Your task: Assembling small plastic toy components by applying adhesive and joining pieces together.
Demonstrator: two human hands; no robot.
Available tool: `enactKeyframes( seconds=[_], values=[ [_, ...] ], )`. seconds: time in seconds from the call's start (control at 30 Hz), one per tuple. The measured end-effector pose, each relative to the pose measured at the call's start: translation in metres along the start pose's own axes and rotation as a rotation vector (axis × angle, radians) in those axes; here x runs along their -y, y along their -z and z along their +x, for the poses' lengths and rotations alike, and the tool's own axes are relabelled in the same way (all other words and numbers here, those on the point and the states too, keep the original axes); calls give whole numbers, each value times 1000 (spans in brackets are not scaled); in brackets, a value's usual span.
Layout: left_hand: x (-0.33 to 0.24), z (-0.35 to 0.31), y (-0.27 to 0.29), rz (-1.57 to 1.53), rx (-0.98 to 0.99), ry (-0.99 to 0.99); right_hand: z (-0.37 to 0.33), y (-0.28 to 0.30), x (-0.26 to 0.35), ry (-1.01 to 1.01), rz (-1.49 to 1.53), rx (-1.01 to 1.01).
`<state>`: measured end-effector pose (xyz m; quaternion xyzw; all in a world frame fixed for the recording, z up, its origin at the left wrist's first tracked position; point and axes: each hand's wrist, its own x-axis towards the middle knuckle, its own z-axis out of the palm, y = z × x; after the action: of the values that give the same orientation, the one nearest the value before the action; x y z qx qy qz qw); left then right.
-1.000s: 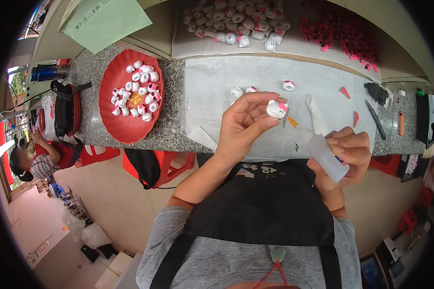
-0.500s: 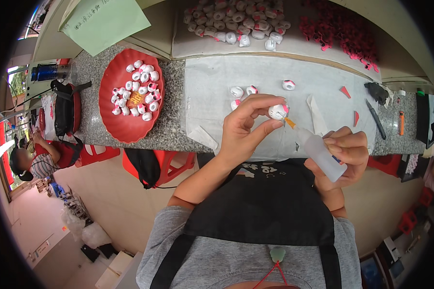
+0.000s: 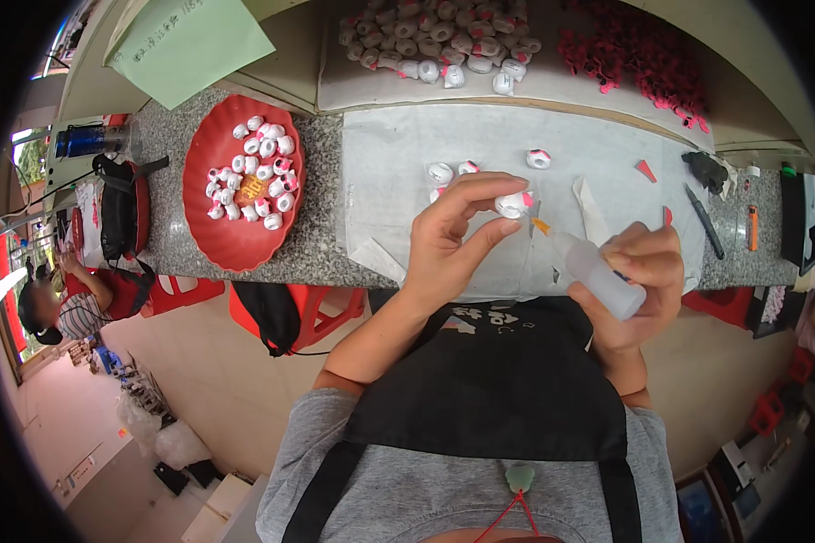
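Note:
My left hand (image 3: pixel 448 240) pinches a small white bead with a pink spot (image 3: pixel 513 204) between thumb and fingers, above a grey sheet (image 3: pixel 398 163) on the counter. My right hand (image 3: pixel 638 276) grips a translucent squeeze bottle (image 3: pixel 598 274); its orange nozzle (image 3: pixel 541 225) points at the bead, nearly touching it. A few more white beads (image 3: pixel 444 173) lie on the sheet just beyond my left hand, and one (image 3: pixel 539 158) sits farther back.
A red plate (image 3: pixel 210 231) of white beads stands at the left on the speckled counter. At the back lie a heap of white beads (image 3: pixel 435 36) and red pieces (image 3: pixel 638 54). Tools (image 3: pixel 702 217) lie at the right. A person (image 3: pixel 59 312) sits far left.
The bottle has risen and tilted until its nozzle meets the bead. My left hand has turned the bead slightly and shifted a little toward the bottle.

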<state>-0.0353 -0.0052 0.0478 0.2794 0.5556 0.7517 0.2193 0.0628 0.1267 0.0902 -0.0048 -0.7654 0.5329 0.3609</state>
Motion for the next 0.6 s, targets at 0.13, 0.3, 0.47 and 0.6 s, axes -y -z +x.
enactKeyframes(
  seconds=[0.13, 0.3, 0.47, 0.6],
  values=[
    [-5, 3, 12, -98, -140, 35, 11, 14, -23, -24, 121, 17],
    [-9, 8, 30, -86, -285, -17, 35, 40, -77, -522, 218, 22],
    [-12, 9, 26, -85, -275, -23, 68, 46, -132, -215, -707, 100],
    [-12, 5, 23, -73, -274, 36, 74, 40, -147, -135, -918, 144]
  ],
)
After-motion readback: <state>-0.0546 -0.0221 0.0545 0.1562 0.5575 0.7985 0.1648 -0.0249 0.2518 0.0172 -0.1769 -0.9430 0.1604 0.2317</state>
